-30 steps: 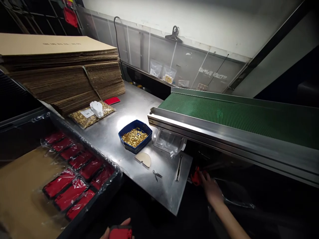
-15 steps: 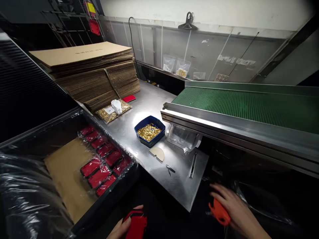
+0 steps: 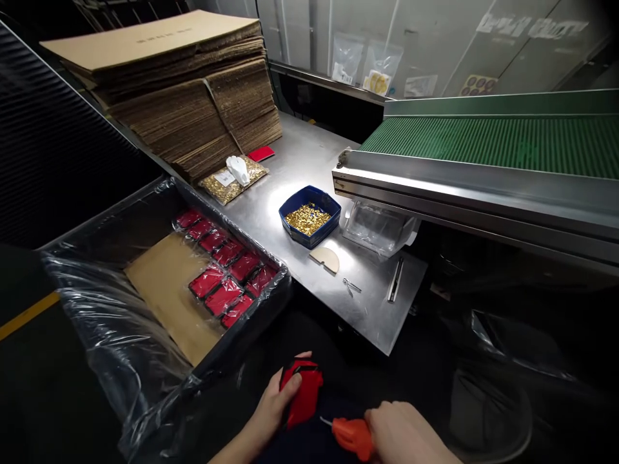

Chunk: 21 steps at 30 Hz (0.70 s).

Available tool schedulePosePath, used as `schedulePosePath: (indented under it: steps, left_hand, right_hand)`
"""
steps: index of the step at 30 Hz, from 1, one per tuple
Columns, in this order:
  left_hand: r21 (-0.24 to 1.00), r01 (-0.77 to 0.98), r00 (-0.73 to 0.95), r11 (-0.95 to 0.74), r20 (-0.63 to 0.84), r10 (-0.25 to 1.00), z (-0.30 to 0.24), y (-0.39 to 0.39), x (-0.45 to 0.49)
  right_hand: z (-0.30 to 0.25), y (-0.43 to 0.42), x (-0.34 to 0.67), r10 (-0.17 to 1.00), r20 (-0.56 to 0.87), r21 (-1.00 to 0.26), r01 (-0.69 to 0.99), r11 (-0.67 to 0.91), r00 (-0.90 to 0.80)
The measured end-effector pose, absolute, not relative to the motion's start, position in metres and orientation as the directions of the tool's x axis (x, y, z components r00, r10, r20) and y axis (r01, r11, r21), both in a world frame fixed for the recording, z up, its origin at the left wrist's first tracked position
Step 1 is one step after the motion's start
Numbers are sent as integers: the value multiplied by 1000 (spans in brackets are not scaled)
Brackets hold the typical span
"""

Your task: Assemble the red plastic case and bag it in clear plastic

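Note:
My left hand [image 3: 278, 403] grips a flat red piece with black edges [image 3: 304, 393], its thumb lying across the front. To the right, my right hand [image 3: 399, 428] is closed around an orange-handled tool [image 3: 352, 437]. A thin metal tip sticks out of the tool toward the red piece, with a small gap between them. What the far end of the handle looks like is hidden in my fist. Beyond my hands, a blue tray [image 3: 289, 233] of small gold-coloured parts sits on the metal table [image 3: 309, 138].
A plastic-lined bin [image 3: 159, 187] at left holds several wrapped red pieces [image 3: 222, 296] on cardboard. Stacked cardboard sheets [image 3: 184, 122] stand behind it. A green conveyor [image 3: 459, 138] crosses the right. On the table lie a half-round disc [image 3: 326, 259], small pliers [image 3: 351, 285] and a cutter knife [image 3: 396, 280].
My right hand has moved left and turned, bringing the orange-handled tool close to the red piece. My left hand has come up and right in view. The camera has tilted down.

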<state>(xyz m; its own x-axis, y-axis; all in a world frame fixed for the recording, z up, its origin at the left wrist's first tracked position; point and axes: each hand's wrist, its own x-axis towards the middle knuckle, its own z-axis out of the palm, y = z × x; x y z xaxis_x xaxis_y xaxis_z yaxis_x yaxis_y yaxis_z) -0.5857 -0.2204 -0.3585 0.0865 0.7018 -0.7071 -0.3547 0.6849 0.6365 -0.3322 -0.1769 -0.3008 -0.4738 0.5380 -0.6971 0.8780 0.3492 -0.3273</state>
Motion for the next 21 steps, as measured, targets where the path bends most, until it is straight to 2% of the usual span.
schedulePosePath:
  steps: [4, 6, 8, 10, 11, 12, 14, 15, 16, 18, 19, 21]
  left_hand:
    - [620, -342, 155, 706, -704, 693, -361, -222, -589]
    - [584, -363, 205, 726, -710, 674, -361, -224, -592]
    - [515, -427, 269, 743, -712, 648, -358, -225, -598]
    - [442, -467, 368, 766, -690, 623, -350, -223, -606]
    - [438, -454, 413, 776, -668, 619, -344, -219, -610]
    - [489, -407, 433, 772, -641, 634, -338, -215, -614]
    - [718, -181, 369, 673, -585, 723, -327, -204, -618]
    - [822, 5, 319, 569, -541, 778, -323, -197, -617]
    - [870, 211, 294, 446, -492, 820, -322, -191, -614]
    - [822, 532, 350, 206, -434, 830, -324, -181, -602]
    - [785, 611, 422, 105, -435, 796, -327, -178, -595]
    - [757, 653, 551, -23, -454, 701, -332, -173, -585]
  right_hand:
    - [-282, -162, -344, 416, -788, -274, 864, 422, -453]
    - [-274, -155, -347, 420, -788, -266, 864, 427, -450]
    - [-265, -150, -344, 473, -770, -261, 887, 380, -429]
    - [-256, -145, -336, 488, -754, -343, 897, 278, -439]
    - [-250, -142, -330, 485, -748, -394, 891, 225, -453]
    - [-245, -139, -324, 484, -748, -422, 888, 181, -454]
    - [-235, -132, -309, 515, -750, -407, 903, 135, -415]
    - [-231, -127, -304, 533, -752, -376, 917, 137, -388]
    - [-229, -122, -299, 547, -753, -340, 928, 153, -366]
    - [-227, -110, -297, 591, -724, -290, 935, 206, -355]
    - [-227, -103, -299, 599, -709, -282, 928, 242, -371]
    - [-227, -89, -306, 567, -707, -281, 904, 323, -423]
